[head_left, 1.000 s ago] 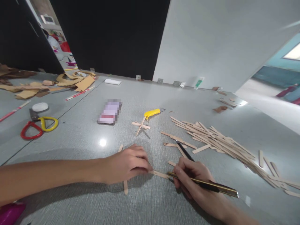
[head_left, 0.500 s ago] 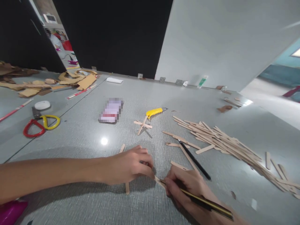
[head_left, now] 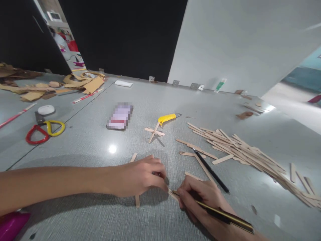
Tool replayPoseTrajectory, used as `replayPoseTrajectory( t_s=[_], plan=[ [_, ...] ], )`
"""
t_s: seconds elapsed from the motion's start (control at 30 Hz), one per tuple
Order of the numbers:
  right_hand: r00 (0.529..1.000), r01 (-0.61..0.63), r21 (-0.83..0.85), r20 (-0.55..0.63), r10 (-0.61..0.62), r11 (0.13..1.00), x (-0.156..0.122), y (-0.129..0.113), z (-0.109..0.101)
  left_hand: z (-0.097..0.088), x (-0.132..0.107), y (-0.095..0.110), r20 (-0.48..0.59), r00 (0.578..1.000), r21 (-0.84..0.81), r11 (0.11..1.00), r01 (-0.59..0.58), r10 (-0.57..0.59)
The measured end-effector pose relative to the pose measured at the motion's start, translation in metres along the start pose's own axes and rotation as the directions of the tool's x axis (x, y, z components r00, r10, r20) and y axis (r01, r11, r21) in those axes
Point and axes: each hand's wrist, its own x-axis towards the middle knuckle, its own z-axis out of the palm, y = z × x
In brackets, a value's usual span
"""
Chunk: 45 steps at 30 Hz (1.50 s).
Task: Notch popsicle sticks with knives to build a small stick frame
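My right hand [head_left: 200,201] grips a black and gold pencil [head_left: 223,216], its tip down on a small wooden craft stick [head_left: 173,195]. My left hand [head_left: 146,177] reaches across from the left with curled fingers. Its thumb and fingertips pinch the far end of that stick against the table; the fingertips are partly hidden. Another craft stick [head_left: 137,201] lies under my left hand, with both ends showing. Beyond the hands, a cross of joined sticks [head_left: 154,131] rests by a yellow cutter [head_left: 167,118]. A black pen [head_left: 212,170] lies near my right hand.
A long pile of craft sticks [head_left: 240,149] spreads over the right side of the table. Farther left are a phone [head_left: 120,116], red-and-yellow scissors [head_left: 37,134], a white mouse [head_left: 46,109] and cardboard scraps [head_left: 82,82]. Dark and white panels [head_left: 120,36] stand behind.
The view has shifted slightly, so most things sit a little farther right. Both hands keep nearly the same pose, with the pencil still at the stick.
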Motion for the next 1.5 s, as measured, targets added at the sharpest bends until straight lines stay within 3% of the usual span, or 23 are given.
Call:
replayPoseTrajectory(
  t_s=[0.47,0.8,1.07,1.5],
  plan=[
    [0.988,0.14,-0.215,-0.03,-0.15,0.966,0.001,0.004,0.0,-0.003,0.001,0.002,0.011,1.0,0.005,1.0,0.005,-0.005],
    [0.959,0.28,-0.277,0.041,-0.28,0.919,0.001,-0.001,-0.004,-0.007,0.003,0.007,0.1,0.995,0.229,0.973,-0.038,0.016],
    [0.962,0.271,-0.325,0.067,-0.264,0.906,0.0,-0.021,-0.015,-0.009,0.004,0.011,0.138,0.99,0.326,0.944,-0.056,0.011],
    [0.97,0.237,-0.287,0.121,-0.21,0.928,0.004,-0.017,-0.018,-0.01,0.005,0.011,0.142,0.99,0.294,0.956,-0.022,-0.021]
  ],
)
